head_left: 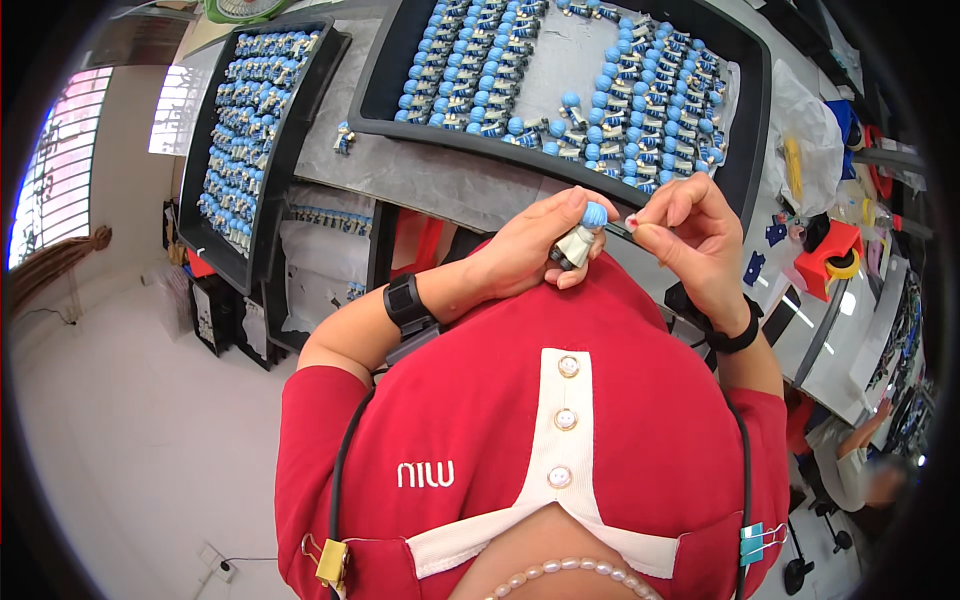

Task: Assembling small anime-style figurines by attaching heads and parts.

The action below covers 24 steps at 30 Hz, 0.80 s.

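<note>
My left hand (545,240) is closed round a small doll figurine (577,243) with a blue rounded head, a pale body and dark feet. It is held tilted in front of my chest. Just to its right, my right hand (690,235) pinches a tiny white and reddish piece (632,222) between thumb and forefinger, a little apart from the figurine's head. What that piece is cannot be made out. Beyond both hands lies a large black tray (450,135) with rows of similar blue-headed figurines (645,100).
A second black tray (262,215) of figurines stands at the left, with one loose figurine (344,138) between the trays. On the right are a red tape dispenser (830,255), a clear plastic bag (808,130) and dark blue pieces (754,268). Another person (850,460) sits at the far right.
</note>
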Tool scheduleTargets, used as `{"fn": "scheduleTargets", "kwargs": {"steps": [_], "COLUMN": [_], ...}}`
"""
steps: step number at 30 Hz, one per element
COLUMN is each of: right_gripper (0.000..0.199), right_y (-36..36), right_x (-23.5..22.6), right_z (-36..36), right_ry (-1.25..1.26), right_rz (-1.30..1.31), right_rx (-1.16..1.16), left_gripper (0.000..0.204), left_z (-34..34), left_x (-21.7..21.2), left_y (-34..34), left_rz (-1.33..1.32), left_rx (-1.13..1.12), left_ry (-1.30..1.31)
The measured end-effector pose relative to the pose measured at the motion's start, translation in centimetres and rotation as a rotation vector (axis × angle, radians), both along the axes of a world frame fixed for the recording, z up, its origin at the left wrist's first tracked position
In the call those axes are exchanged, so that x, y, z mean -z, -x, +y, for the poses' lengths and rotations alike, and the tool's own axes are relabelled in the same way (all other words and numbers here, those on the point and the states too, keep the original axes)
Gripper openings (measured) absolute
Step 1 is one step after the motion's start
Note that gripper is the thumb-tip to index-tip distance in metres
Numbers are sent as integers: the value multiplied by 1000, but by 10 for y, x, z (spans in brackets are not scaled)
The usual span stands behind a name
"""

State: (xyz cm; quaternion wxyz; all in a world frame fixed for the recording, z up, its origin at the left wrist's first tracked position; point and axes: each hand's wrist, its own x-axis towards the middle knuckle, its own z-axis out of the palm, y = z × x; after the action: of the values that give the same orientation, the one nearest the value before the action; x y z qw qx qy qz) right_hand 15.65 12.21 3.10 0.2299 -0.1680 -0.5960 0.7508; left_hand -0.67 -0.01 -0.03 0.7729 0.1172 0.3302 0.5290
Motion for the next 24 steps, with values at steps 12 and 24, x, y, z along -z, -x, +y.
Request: {"fn": "scheduleTargets", "kwargs": {"steps": [12, 24], "right_gripper": [23, 27], "right_y": [-8, -4], "right_x": [10, 29], "right_z": [-2, -4], "right_ry": [109, 286], "right_rz": [58, -96], "right_rx": [-94, 35], "left_gripper": [46, 48], "left_z": [1, -1], "left_x": [5, 4], "left_y": [0, 3], "left_rz": [-48, -208], "left_rx": [-110, -116], "left_ry": [1, 44]}}
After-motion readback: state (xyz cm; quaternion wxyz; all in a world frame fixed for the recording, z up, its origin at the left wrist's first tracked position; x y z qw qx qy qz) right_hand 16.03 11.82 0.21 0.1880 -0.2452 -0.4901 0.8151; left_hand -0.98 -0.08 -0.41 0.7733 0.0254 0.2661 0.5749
